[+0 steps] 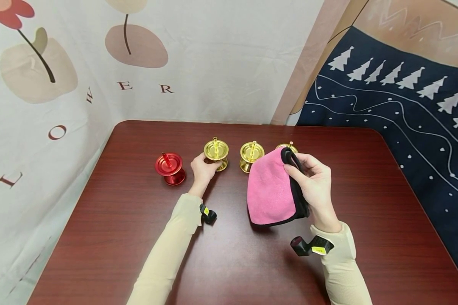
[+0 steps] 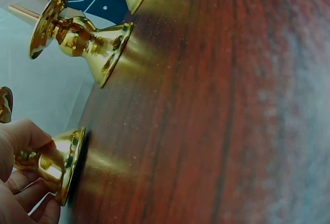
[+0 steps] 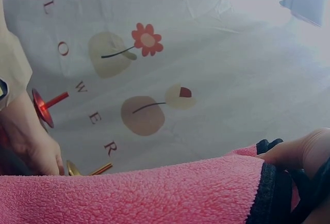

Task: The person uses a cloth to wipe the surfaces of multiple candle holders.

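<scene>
My left hand [image 1: 205, 171] grips a gold candle holder [image 1: 216, 149] by its stem, below the dish. In the left wrist view the fingers curl round that holder's stem, just above its flared base [image 2: 75, 167]. My right hand [image 1: 316, 182] pinches a folded pink cloth [image 1: 269, 188] with black edging by its upper right corner, thumb in front. The cloth hangs over the table, partly covering another gold candle holder [image 1: 288, 147]. Between the hands stands a third gold candle holder [image 1: 252, 153], upright. A red candle holder [image 1: 169, 167] stands left of my left hand.
The dark red-brown wooden table [image 1: 229, 262] ends at a back edge just behind the holders. A pale printed curtain [image 1: 221, 76] hangs behind and on the left. Dark blue fabric with white trees [image 1: 385, 110] hangs on the right.
</scene>
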The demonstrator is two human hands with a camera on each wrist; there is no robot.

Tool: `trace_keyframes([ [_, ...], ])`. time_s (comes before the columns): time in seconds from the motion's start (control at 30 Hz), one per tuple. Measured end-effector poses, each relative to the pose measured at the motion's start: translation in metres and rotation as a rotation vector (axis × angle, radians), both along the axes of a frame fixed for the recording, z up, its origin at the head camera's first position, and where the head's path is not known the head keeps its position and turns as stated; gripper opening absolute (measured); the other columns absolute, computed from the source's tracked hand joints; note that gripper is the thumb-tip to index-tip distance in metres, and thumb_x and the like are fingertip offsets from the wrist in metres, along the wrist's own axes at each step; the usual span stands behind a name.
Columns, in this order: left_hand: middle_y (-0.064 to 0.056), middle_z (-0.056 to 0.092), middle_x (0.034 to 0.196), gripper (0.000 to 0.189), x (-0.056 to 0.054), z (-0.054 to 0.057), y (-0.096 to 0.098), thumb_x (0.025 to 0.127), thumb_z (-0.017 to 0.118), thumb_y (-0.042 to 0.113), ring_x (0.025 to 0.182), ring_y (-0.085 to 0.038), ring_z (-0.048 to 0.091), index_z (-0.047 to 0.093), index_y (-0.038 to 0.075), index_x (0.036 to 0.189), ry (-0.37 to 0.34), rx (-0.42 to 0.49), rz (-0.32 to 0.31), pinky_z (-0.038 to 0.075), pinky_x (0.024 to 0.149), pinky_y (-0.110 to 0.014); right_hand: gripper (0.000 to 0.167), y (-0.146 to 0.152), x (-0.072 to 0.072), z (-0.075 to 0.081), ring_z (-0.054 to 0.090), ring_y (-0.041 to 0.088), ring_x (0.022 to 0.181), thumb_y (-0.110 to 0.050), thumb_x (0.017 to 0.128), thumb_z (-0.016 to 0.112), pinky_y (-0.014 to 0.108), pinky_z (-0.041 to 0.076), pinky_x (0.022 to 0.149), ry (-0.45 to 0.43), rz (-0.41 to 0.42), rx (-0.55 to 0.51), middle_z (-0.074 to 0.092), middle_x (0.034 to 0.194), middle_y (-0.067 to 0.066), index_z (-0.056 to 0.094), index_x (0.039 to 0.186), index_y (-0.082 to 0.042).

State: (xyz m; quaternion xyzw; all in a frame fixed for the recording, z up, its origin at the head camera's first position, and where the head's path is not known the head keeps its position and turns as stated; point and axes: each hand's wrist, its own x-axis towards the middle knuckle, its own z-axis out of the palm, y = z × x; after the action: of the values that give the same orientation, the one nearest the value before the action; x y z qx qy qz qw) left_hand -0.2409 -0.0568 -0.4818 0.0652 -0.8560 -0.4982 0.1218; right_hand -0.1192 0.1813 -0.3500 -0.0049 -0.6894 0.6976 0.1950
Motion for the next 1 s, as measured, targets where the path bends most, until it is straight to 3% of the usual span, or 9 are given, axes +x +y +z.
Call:
trace_keyframes([
  [0.33,-0.017,0.069,0.093,0.036,0.001,-0.002,-0.002,0.063,0.082,0.013,0.093,-0.037,0.059,0.07,-0.002,0.093,-0.01,-0.02,-0.012,0.041,0.088,-0.045,0.03,-0.001,0.0,0.0,0.057,0.01,0.064,0.014,0.074,0.067,0.018,0.051,0.064,0.001,0.01,-0.005,0.066,0.074,-0.001,0.071,0.087,-0.014],
  [0.67,-0.017,0.068,0.098,0.04,0.005,0.002,-0.003,0.066,0.08,0.011,0.098,-0.035,0.058,0.065,-0.002,0.1,-0.075,-0.008,-0.033,0.041,0.09,-0.043,0.033,-0.001,0.0,0.0,0.056,0.008,0.063,0.015,0.074,0.066,0.017,0.05,0.062,0.024,0.026,-0.021,0.065,0.073,-0.002,0.07,0.087,-0.015],
  [1.0,-0.02,0.062,0.109,0.05,0.034,0.016,-0.007,0.067,0.075,0.009,0.106,-0.036,0.054,0.058,-0.004,0.112,-0.11,-0.019,-0.046,0.038,0.094,-0.044,0.024,-0.001,-0.001,-0.002,0.058,0.006,0.061,0.009,0.079,0.066,0.018,0.05,0.055,0.042,0.072,-0.042,0.066,0.077,0.002,0.066,0.092,-0.011],
])
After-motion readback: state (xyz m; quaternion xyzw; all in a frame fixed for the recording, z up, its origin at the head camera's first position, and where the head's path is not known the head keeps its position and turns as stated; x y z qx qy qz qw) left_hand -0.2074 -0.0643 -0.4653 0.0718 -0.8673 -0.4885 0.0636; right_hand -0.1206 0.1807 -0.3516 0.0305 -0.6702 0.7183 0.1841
